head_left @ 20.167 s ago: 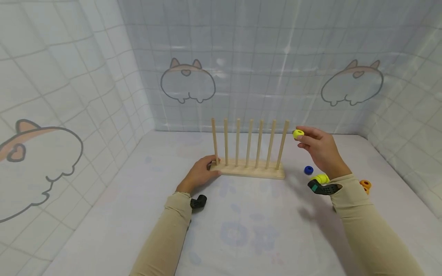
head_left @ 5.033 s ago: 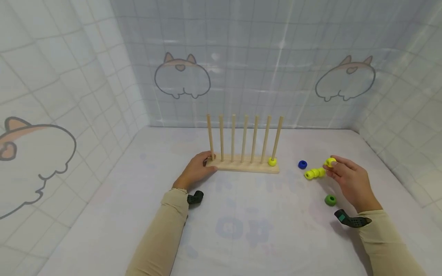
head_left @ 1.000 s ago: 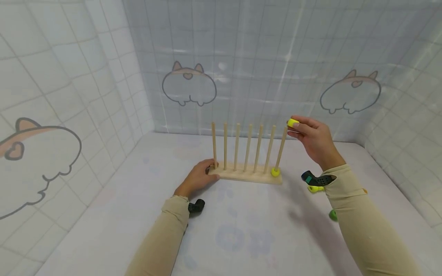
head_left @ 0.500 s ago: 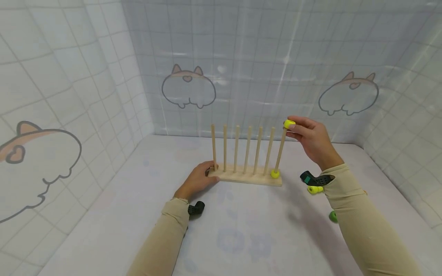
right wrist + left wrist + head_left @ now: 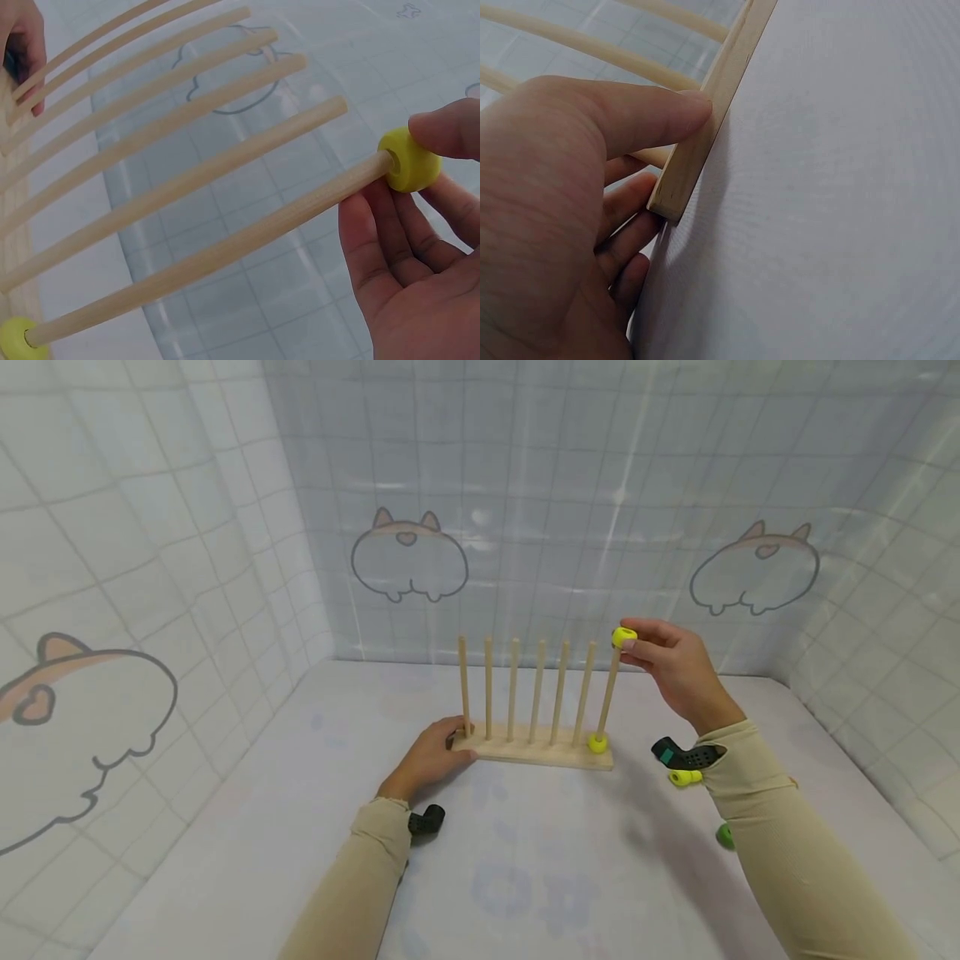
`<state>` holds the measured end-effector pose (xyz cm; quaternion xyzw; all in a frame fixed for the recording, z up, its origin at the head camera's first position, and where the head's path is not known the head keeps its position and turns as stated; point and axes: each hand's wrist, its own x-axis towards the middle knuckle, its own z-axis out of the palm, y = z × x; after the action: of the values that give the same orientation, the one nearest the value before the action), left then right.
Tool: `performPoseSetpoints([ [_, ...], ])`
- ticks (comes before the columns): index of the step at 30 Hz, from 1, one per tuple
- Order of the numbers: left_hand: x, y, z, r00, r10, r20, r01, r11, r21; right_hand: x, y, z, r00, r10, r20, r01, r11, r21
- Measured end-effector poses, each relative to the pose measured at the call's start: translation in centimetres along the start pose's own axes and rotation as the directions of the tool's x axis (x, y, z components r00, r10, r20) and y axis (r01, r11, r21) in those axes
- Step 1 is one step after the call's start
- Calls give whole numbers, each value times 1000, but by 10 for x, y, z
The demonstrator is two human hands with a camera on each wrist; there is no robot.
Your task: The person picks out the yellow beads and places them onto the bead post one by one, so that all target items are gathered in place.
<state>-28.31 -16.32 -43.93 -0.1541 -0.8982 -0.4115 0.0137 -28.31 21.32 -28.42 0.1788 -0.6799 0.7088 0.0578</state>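
Note:
A wooden stand with several upright pegs has a flat base [image 5: 536, 754]. My left hand [image 5: 429, 756] grips the base's left end; in the left wrist view its thumb lies on the front edge [image 5: 705, 127] with the fingers behind. At the far right, my right hand [image 5: 678, 672] pinches a yellow bead [image 5: 624, 637] between thumb and fingers. The right wrist view has the tip of the rightmost peg [image 5: 225, 251] inside the hole of that bead [image 5: 411, 161]. Another yellow bead [image 5: 597, 744] sits at the foot of the same peg.
More yellow beads [image 5: 684, 777] lie in a row on the white tabletop [image 5: 517, 835], partly behind the right wrist's camera. A green bead [image 5: 725, 837] and a sliver of orange [image 5: 793, 782] show beside the right sleeve. A tile-patterned sheet [image 5: 555, 485] hangs behind.
Since the earliest frame, one yellow bead has gone onto the rightmost peg. The right hand picked up another from the row, brought it left and fitted it over that peg's tip. Left hand stayed.

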Motion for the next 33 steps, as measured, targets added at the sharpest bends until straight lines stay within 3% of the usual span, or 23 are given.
performPoseSetpoints([
  [10, -1, 0, 0, 1000, 7, -10, -7, 1000, -9, 4, -4, 1, 1000, 18, 2, -18, 997, -73],
  [19, -2, -1, 0, 1000, 11, -19, -11, 1000, 4, 3, -5, 2, 999, 18, 48, -11, 991, -132],
  [26, 0, -3, 1, 999, 41, -10, -41, 999, 0, 0, 0, 0, 999, 35, 25, -31, 987, -159],
  [33, -2, -1, 0, 1000, 21, -9, -21, 1000, 3, 0, 1, 0, 999, 34, 34, -29, 989, -148],
])
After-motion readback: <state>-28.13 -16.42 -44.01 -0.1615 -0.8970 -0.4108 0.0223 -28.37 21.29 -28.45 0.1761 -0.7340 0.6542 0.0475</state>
